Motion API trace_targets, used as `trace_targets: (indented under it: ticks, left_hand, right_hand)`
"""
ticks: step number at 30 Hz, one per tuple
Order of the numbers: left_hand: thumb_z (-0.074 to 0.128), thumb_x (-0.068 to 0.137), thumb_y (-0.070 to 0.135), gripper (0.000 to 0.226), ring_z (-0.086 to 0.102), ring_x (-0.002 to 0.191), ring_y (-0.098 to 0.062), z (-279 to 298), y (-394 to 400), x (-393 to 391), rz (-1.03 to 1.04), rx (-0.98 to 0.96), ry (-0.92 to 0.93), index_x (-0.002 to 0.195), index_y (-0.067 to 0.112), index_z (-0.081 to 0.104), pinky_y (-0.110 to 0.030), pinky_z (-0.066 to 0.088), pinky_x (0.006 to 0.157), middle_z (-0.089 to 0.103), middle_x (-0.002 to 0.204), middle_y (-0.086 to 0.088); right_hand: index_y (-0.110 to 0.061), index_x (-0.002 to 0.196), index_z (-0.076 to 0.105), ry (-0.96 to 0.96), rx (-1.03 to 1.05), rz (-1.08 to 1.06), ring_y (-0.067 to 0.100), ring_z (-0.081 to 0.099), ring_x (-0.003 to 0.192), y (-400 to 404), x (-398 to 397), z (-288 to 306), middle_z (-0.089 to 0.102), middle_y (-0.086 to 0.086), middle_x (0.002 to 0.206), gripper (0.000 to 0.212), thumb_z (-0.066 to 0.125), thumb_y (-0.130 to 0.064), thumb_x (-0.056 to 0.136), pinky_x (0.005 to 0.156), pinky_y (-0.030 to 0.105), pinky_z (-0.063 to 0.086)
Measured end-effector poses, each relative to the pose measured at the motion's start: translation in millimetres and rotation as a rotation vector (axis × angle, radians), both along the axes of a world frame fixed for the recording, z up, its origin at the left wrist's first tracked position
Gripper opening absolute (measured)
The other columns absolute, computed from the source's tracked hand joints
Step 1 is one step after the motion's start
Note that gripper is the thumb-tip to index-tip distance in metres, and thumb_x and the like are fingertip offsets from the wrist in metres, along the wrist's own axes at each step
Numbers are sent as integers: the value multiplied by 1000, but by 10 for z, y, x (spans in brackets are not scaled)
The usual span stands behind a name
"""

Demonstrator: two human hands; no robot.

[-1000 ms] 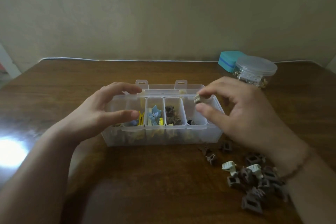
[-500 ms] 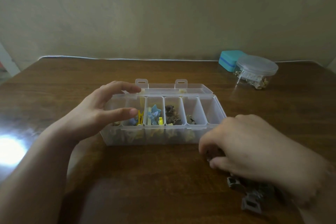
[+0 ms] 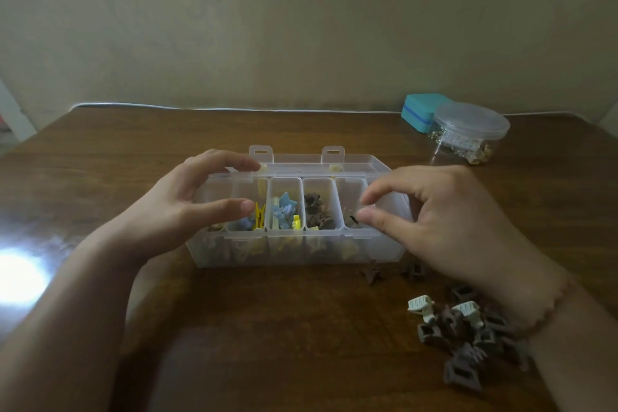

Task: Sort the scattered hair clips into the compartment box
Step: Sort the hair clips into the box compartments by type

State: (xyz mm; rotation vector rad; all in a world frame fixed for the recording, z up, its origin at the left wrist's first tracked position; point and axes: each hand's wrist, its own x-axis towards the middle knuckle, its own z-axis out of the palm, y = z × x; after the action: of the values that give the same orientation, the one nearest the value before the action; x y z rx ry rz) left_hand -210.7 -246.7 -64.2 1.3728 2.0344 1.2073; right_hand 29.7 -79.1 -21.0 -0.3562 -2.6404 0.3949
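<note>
Over the open compartment box (image 3: 297, 252), both hands hover mid-sort.

Left hand (image 3: 187, 211) grips the box's left end, thumb at the front wall and fingers on the back rim; right hand (image 3: 434, 224) hangs over the right-hand cells, thumb and forefinger apart, nothing visibly held. Best to drop each clip straight into its colour's cell while the box is steadied. Cells hold yellow, blue and brown clips (image 3: 316, 212); loose hair clips (image 3: 465, 341) lie on the counter (image 3: 267, 328), front right. Behind stand a lidded jar (image 3: 468, 134) and a teal case (image 3: 419, 110).
</note>
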Motion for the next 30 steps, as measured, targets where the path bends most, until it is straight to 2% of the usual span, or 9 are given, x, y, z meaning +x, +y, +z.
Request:
trace_targets:
  ticks: [3,5,9,13,16,19,23,27,30]
  left_hand:
    - [68,57,67,64,55,115,-15,-1,-6,-2,0,2,14,118,48,62,-42,43,87,60,115,25]
    - [68,58,66,64,55,115,-13,-3,-8,-2,1,3,21,118,47,62,-42,43,88,59,115,27]
    - [69,58,66,65,54,117,-14,-1,0,-6,1,-4,23,120,47,62,-48,44,96,59,117,25]
    - [70,59,65,66,54,121,-15,-5,-1,-4,-2,-3,22,122,46,62,-54,43,100,59,123,21]
    - [69,60,65,65,54,119,-15,3,1,3,-6,-1,33,121,45,62,-55,43,101,59,121,21]
    - [69,58,66,65,54,119,-14,11,5,9,-4,-3,29,119,46,62,-54,42,102,60,118,22]
    - [69,57,67,65,54,119,-15,13,5,10,-5,-9,20,118,48,62,-56,43,103,60,116,23]
    - [68,57,67,64,53,119,-11,21,7,29,6,-7,43,117,48,63,-54,42,104,59,115,26]
    - [67,56,67,62,52,118,-7,28,7,46,11,-8,53,116,49,63,-51,42,103,58,114,29]
  right_hand:
    - [-35,83,70,-38,40,-4,-19,53,65,-28,139,142,61,-26,71,6,70,-35,78,56,3,39]
    - [-41,89,69,-228,73,1,-16,55,66,-101,202,193,64,-27,74,16,61,-47,77,57,6,44]
    - [-55,127,45,-572,220,-42,7,56,105,-240,134,104,61,-20,114,37,49,-54,90,91,33,49]
    - [-48,130,46,-696,333,-39,21,57,109,-232,2,-23,58,-7,119,35,51,-37,97,86,37,51]
    - [-40,118,55,-662,380,29,21,59,103,-240,-39,-114,60,-7,111,26,52,-26,96,83,37,52]
    - [-44,106,55,-525,169,121,0,57,93,-188,58,-33,61,-19,98,16,54,-46,90,81,29,52]
    - [-39,94,65,-3,-46,95,-16,54,68,-43,96,86,61,-22,80,14,65,-38,80,57,4,41]
    - [-43,122,58,-26,35,5,2,56,59,55,41,9,64,-24,87,39,60,-43,83,49,9,31]
    - [-43,109,64,41,-82,10,14,57,51,117,152,113,66,-21,85,30,66,-39,79,43,23,47]
